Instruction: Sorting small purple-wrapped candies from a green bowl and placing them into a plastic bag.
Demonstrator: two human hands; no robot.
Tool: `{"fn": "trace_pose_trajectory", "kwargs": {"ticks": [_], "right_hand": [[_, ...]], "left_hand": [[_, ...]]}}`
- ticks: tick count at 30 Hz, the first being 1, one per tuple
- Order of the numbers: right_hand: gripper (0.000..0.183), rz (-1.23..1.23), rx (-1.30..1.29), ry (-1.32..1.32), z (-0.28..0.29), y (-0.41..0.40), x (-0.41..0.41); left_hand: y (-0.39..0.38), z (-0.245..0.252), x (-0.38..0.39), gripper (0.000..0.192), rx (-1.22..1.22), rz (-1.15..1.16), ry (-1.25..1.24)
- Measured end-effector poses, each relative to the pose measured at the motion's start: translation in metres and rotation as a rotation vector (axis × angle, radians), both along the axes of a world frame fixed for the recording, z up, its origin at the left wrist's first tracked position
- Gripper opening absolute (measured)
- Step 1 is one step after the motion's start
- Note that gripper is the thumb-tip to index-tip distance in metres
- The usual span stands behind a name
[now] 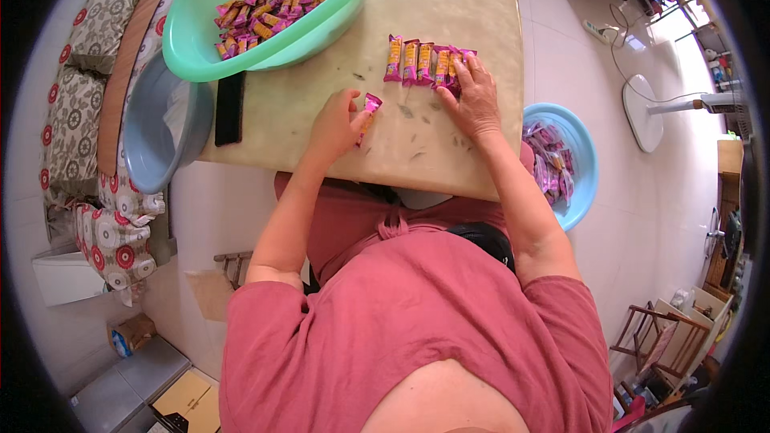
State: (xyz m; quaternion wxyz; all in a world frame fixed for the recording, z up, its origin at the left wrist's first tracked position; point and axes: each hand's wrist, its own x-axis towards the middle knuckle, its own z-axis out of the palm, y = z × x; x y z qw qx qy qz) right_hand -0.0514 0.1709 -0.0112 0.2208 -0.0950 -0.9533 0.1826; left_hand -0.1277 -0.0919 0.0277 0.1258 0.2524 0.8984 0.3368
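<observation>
Several small wrapped snack bars (pixel 409 62) in purple and orange lie side by side in a row on the table (pixel 289 126). At the row's right end, my right hand (pixel 475 96) rests its fingers on the last bars, partly hiding them. My left hand (pixel 338 126), lower and to the left, has its thumb and fingers around a single wrapped bar (pixel 368 114), which lies at a slant. A large green plastic basin (pixel 198 66) at the table's upper left holds a heap of like bars (pixel 277 0).
A black phone (pixel 229 109) lies by the table's left edge, beside a blue basin (pixel 141 132) with something whitish inside. Right of the table, a light blue basin (pixel 592 174) holds clear bags of wrapped bars (pixel 550 162). A white fan base (pixel 642 114) stands on the floor.
</observation>
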Motion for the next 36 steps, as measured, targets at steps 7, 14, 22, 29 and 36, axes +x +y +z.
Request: {"fn": "trace_pose_trajectory", "kwargs": {"ticks": [7, 14, 22, 29, 36], "right_hand": [[0.064, 0.018, 0.001, 0.034, 0.002, 0.001, -0.004], [0.065, 0.009, -0.005, 0.010, 0.000, 0.001, -0.003], [0.064, 0.012, -0.010, 0.006, 0.003, 0.001, 0.000], [0.064, 0.006, -0.016, 0.000, 0.006, -0.002, -0.001], [0.063, 0.017, -0.023, 0.018, 0.008, -0.002, -0.004]], "left_hand": [[-0.008, -0.004, 0.029, 0.041, -0.025, 0.134, 0.106], [0.003, -0.010, 0.002, 0.035, 0.152, 0.207, 0.067], [0.050, -0.029, -0.072, 0.030, 0.284, 0.189, -0.004], [0.059, -0.043, -0.097, 0.017, 0.268, 0.059, -0.015], [0.031, -0.016, -0.083, 0.015, 0.267, 0.169, 0.080]]}}
